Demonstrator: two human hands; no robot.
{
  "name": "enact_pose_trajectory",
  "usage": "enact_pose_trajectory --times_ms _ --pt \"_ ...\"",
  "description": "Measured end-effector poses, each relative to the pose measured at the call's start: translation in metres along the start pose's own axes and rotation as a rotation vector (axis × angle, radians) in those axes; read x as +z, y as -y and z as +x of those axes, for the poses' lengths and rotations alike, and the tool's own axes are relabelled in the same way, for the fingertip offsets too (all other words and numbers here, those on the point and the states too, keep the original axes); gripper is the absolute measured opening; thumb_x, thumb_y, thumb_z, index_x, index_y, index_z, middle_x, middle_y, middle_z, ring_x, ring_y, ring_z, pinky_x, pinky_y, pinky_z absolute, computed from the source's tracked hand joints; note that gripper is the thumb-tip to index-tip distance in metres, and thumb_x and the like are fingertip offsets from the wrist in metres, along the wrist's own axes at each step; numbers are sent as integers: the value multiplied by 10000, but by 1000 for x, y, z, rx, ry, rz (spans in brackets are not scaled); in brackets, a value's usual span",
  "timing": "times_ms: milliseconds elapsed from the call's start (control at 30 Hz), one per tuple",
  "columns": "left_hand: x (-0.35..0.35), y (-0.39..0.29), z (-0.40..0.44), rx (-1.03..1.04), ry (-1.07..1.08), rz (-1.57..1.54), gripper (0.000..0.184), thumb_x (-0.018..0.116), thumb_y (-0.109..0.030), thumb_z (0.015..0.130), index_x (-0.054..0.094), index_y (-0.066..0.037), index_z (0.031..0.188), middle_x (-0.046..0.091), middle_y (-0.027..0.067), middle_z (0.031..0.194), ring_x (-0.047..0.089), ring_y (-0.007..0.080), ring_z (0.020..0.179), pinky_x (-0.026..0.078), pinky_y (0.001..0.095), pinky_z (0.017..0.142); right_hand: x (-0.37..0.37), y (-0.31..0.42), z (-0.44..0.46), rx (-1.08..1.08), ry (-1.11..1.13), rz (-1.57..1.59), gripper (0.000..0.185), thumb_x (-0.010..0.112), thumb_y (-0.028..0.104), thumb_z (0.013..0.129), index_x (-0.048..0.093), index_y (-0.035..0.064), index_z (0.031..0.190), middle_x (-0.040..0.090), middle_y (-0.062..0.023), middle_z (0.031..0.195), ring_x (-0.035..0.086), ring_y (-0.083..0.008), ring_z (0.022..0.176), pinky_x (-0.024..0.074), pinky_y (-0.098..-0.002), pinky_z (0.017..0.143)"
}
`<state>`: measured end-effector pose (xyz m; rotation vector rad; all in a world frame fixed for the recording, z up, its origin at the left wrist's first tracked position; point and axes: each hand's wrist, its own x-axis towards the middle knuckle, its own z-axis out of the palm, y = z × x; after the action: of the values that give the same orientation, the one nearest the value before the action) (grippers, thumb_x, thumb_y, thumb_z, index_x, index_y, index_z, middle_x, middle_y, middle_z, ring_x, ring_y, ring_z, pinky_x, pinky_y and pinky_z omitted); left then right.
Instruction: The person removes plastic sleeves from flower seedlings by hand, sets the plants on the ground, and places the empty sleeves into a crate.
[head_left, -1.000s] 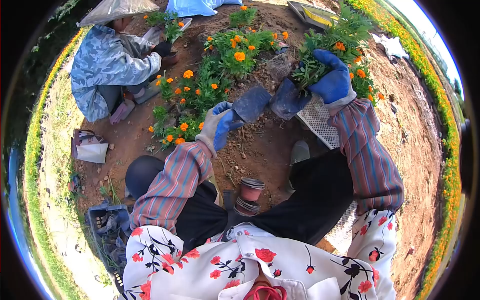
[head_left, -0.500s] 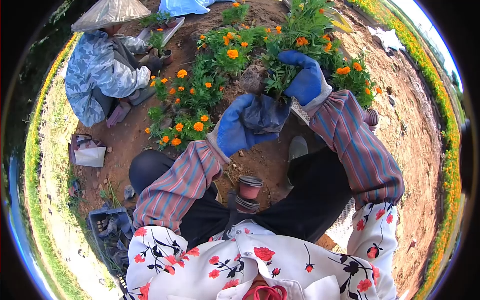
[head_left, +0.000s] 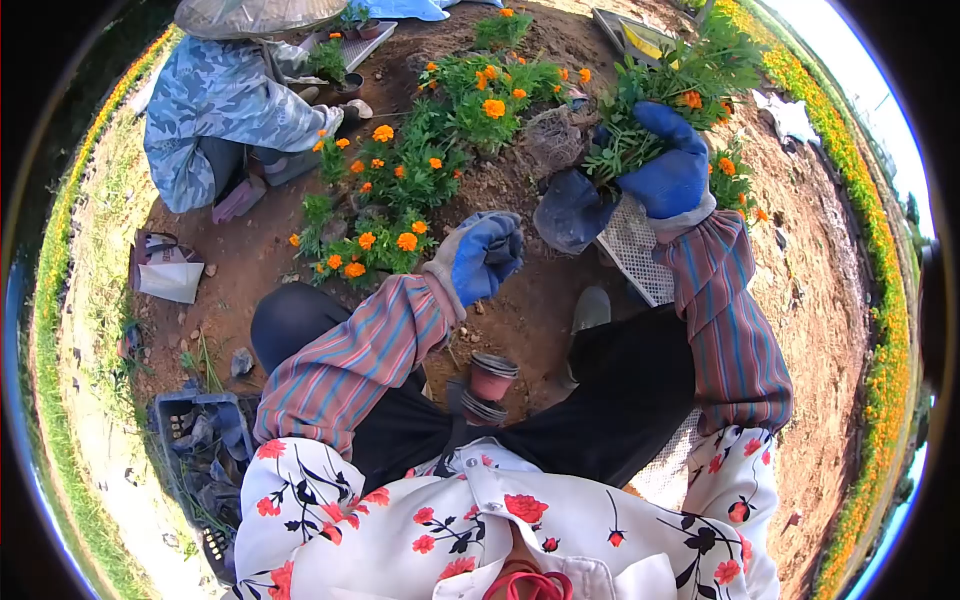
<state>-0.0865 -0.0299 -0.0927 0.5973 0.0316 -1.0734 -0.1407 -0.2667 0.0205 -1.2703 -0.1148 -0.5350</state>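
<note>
My left hand [head_left: 483,257], in a blue and grey glove, is closed in front of me, above the soil; what its curled fingers hold, if anything, is hidden. Farther right, my right hand [head_left: 668,165], gloved in blue, is closed round a leafy bunch of marigold plants [head_left: 640,125] with orange blooms. A dark, soft plastic pot [head_left: 575,212] is just below the bunch, apart from my left hand. Left of the bunch is a brown root ball [head_left: 553,140]. More marigolds [head_left: 410,165] stand on the soil beyond my left hand.
A co-worker [head_left: 225,120] in a wide hat crouches at the upper left. Stacked reddish pots [head_left: 492,380] stand between my legs. A dark crate [head_left: 200,440] is at the lower left, a white mesh tray [head_left: 638,250] under my right forearm, and a bag [head_left: 168,280] at left.
My left hand has come away from the dark pot and its fingers have curled in. My right hand has moved right with the plants. The co-worker's arms have shifted.
</note>
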Motion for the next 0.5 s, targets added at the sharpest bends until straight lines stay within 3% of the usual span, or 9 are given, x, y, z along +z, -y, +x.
enact_pose_trajectory --times_ms 100,133,167,233,367,400,467,500 --pt "-1 -3 3 -175 319 -38 291 545 -343 849 561 -143 1059 615 15 963 596 128 800 515 263 642 4 4 0 162 -37 244 367 515 42 754 480 -34 1111 562 -214 1035 572 -311 911 480 -420 817" --pt "17 -4 0 -195 426 -81 347 532 -397 847 548 -157 1098 612 7 996 599 121 834 508 245 624 11 7 -7 96 94 333 457 496 78 746 433 -30 1185 554 -201 1057 542 -314 950 470 -407 816" --pt "34 -1 -6 -184 429 -83 347 532 -397 847 548 -157 1098 612 7 996 599 121 834 508 245 624 19 13 -6 98 105 331 457 496 78 746 433 -30 1185 554 -201 1057 542 -314 950 470 -407 816" --pt "91 -4 -35 -67 327 -27 424 454 -458 870 499 -173 1180 596 -5 1070 593 116 917 483 203 586 31 25 -3 351 148 779 506 481 56 745 398 -26 1237 532 -174 1113 514 -293 1007 465 -408 824" --pt "82 -8 -29 -173 359 -76 476 401 -468 886 435 -166 1253 568 2 1141 572 131 996 476 222 618 26 24 -4 330 114 756 543 484 52 745 365 -23 1269 518 -168 1140 502 -287 1046 459 -418 844" --pt "75 -9 -26 -174 357 -71 453 393 -442 896 444 -147 1236 584 10 1105 585 138 963 491 251 679 25 22 -6 324 107 756 543 484 52 745 365 -23 1269 518 -168 1140 502 -287 1046 459 -418 844" --pt "58 -9 -17 -181 358 -65 430 384 -417 907 453 -129 1219 599 17 1069 599 145 929 506 280 740 23 14 -10 145 -35 196 523 488 72 755 373 -37 1253 525 -169 1128 508 -301 1045 463 -438 843" --pt "54 -10 -12 -218 476 -72 399 394 -399 906 481 -125 1183 607 14 1042 606 136 888 506 269 713 16 10 -11 144 -41 195 523 488 72 755 373 -37 1253 525 -169 1128 508 -301 1045 463 -438 843"
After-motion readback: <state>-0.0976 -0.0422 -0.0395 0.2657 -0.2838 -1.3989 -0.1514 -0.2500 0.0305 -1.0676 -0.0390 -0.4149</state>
